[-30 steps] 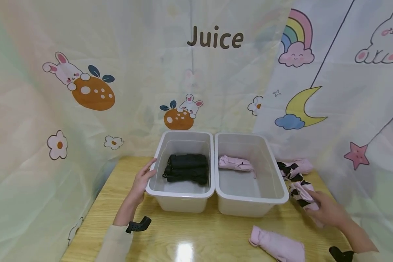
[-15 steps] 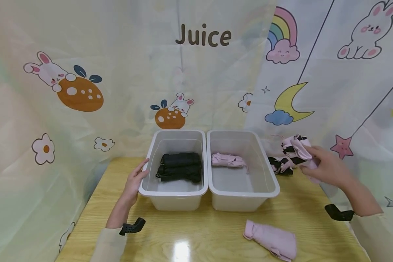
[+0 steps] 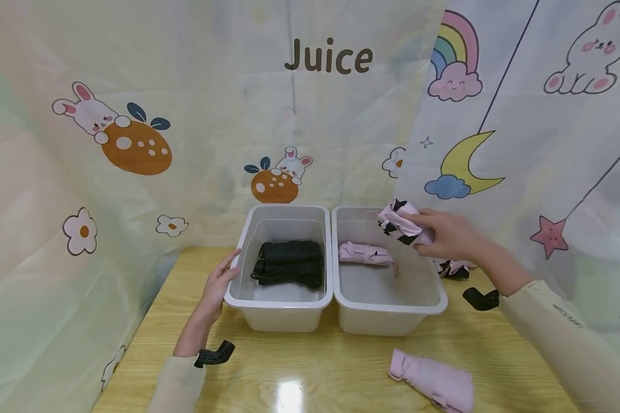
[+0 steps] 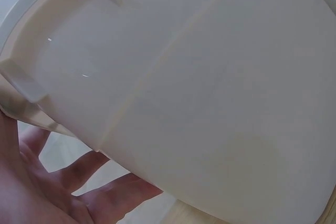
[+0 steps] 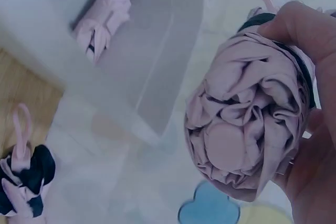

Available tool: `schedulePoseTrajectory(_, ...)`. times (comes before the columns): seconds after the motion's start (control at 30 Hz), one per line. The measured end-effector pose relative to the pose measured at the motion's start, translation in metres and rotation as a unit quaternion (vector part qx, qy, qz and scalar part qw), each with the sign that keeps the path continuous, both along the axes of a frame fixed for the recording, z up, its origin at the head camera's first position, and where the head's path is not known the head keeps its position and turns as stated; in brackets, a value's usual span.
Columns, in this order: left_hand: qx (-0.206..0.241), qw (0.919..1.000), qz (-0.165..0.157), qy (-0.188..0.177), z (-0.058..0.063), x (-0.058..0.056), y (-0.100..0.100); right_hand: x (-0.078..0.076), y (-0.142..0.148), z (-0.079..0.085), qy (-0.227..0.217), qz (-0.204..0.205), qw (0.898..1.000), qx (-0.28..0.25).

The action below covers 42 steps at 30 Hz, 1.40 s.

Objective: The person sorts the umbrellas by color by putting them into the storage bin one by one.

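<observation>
My right hand point(image 3: 444, 232) grips a folded umbrella point(image 3: 400, 222), pink with black patches, over the back right of the right bin point(image 3: 390, 307). In the right wrist view the held umbrella point(image 5: 236, 114) shows its gathered folds and round pink end. Inside the right bin lies a pink folded umbrella point(image 3: 364, 253). Against the outer left side of the left bin point(image 3: 279, 304) rests my left hand point(image 3: 217, 287), its fingers point(image 4: 118, 195) fairly straight along the wall in the left wrist view. Two black folded umbrellas point(image 3: 289, 263) lie side by side in the left bin.
Near the table's point(image 3: 248, 367) front right lies another pink folded umbrella point(image 3: 434, 381). A pink-and-black one point(image 3: 454, 269) sits right of the right bin, partly hidden by my right arm. A printed curtain point(image 3: 212, 143) hangs close behind both bins.
The right hand has lifted the pink-and-black umbrella from the table right of the bins and carried it left over the right bin. The left hand stays at the left bin.
</observation>
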<state>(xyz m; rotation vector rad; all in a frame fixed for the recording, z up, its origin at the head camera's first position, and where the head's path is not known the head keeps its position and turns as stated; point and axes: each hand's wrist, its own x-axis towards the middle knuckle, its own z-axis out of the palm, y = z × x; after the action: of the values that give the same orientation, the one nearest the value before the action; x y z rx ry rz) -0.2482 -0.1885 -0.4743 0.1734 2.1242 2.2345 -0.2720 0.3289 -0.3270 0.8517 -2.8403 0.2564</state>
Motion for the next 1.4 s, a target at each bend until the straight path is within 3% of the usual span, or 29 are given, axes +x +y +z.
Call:
schedulePoseTrajectory(0.13, 0.0, 1.0, 0.004, -0.002, 0.0, 0.001, 0.001, -0.016, -0.019, -0.003, -0.017, 0.013, 1.0, 0.019)
schedulePoseTrajectory(0.33, -0.001, 0.9999, 0.009, -0.007, -0.002, 0.0, 0.0, -0.034, -0.042, -0.015, -0.032, 0.069, 0.996, 0.039)
schedulePoseTrajectory(0.47, 0.003, 1.0, 0.009, -0.003, -0.002, -0.002, 0.0, -0.041, -0.053, -0.024, -0.048, 0.122, 0.991, 0.028)
schedulePoseTrajectory(0.63, 0.003, 1.0, 0.008, 0.003, -0.003, -0.004, 0.001, -0.045, -0.059, -0.036, -0.109, 0.157, 0.982, -0.001)
schedulePoseTrajectory(1.0, 0.0, 0.9999, 0.017, 0.003, -0.004, -0.005, -0.001, -0.056, -0.059, -0.06, -0.267, 0.141, 0.953, -0.036)
schedulePoseTrajectory(1.3, -0.006, 0.9998, 0.02, 0.004, -0.003, -0.004, 0.0, -0.069, -0.062, -0.086, -0.246, 0.135, 0.958, -0.064)
schedulePoseTrajectory(1.4, -0.01, 0.9998, 0.018, 0.005, -0.002, -0.004, 0.001, -0.069, -0.062, -0.09, -0.271, 0.129, 0.95, -0.085)
